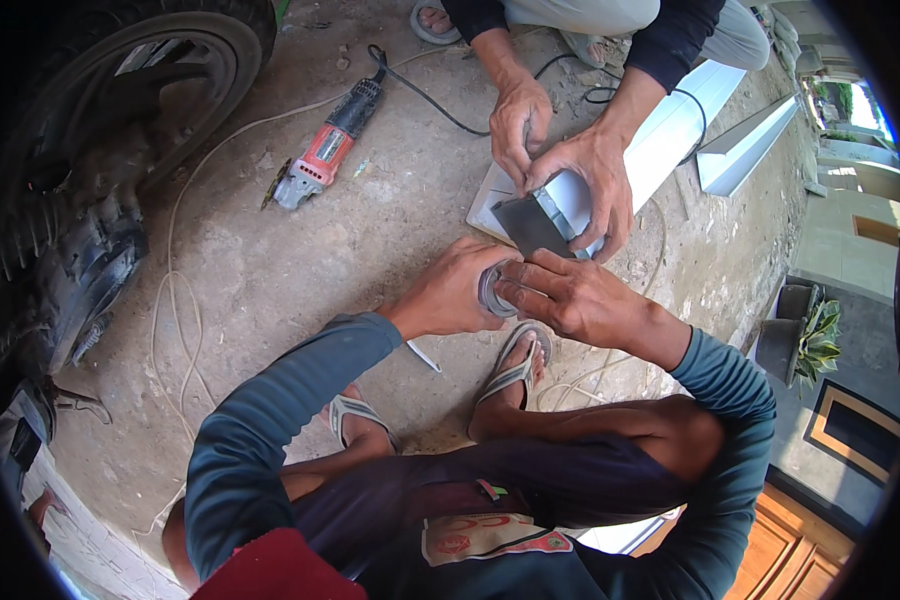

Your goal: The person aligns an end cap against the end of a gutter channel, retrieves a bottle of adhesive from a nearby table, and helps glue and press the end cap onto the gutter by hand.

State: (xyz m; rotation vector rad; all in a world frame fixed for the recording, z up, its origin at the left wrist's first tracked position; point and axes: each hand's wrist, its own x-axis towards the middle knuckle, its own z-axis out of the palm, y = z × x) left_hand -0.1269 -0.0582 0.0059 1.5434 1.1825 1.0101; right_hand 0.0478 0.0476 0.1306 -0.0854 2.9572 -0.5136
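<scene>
My left hand (448, 288) is wrapped round a small grey ring-shaped roll (494, 290), which looks like tape. The fingers of my right hand (570, 298) close on its right side, so part of the roll is hidden. Just beyond my hands, a co-worker's two hands (600, 175) hold a dark grey box-shaped piece (538, 225) with a pale channel along one side. It is close to my right fingers; whether they touch cannot be made out. Below my left wrist a thin white stick-like object (424, 357) lies on the ground.
A red and black angle grinder (328, 150) lies on the concrete floor, its black cord running rightward. Long white channel profiles (685, 120) rest at the far right. A motorcycle wheel (200, 60) stands at the left. Pale cable (170, 290) loops over the floor; a potted plant (818, 345) is at right.
</scene>
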